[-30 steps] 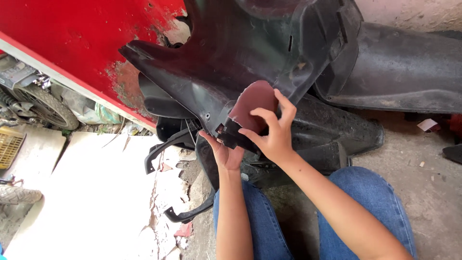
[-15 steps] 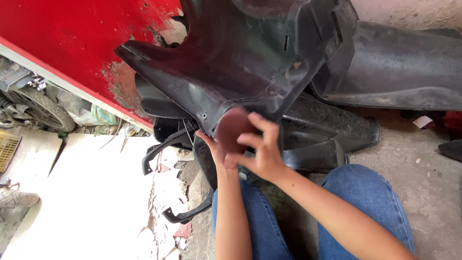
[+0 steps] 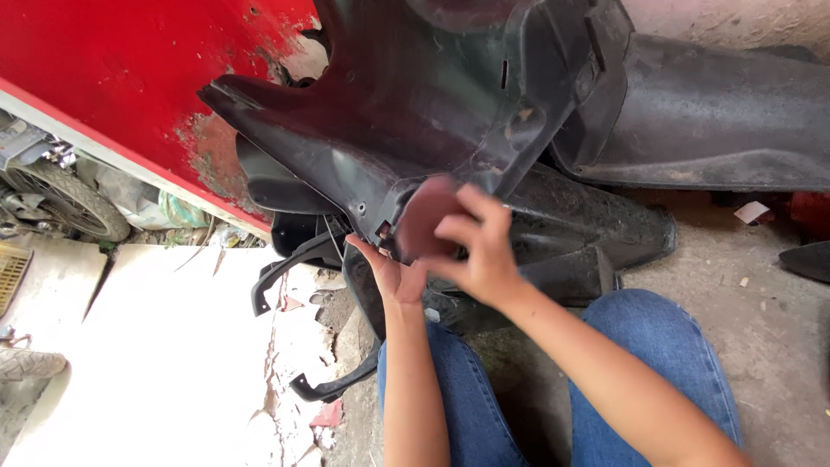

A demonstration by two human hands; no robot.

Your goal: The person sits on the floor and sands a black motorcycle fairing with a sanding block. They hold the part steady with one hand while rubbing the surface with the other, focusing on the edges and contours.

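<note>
A big black plastic scooter body panel (image 3: 415,112) leans over my knees. My right hand (image 3: 480,251) presses a reddish-brown piece of sandpaper (image 3: 422,216) against the panel's lower edge; the hand is blurred. Under that edge my left hand (image 3: 391,275) props up the panel from below, palm up, with its fingers partly hidden behind the plastic.
More black fairing parts (image 3: 718,121) lie at the right and beneath the panel (image 3: 588,233). A red metal sheet with rust patches (image 3: 112,78) stands at the upper left. A tyre (image 3: 65,199) and pale paving (image 3: 147,346) are at the left. My jeans-clad legs (image 3: 657,363) fill the bottom.
My right hand with the sandpaper has slid down and left along the panel's edge. The left hand has stayed under the edge.
</note>
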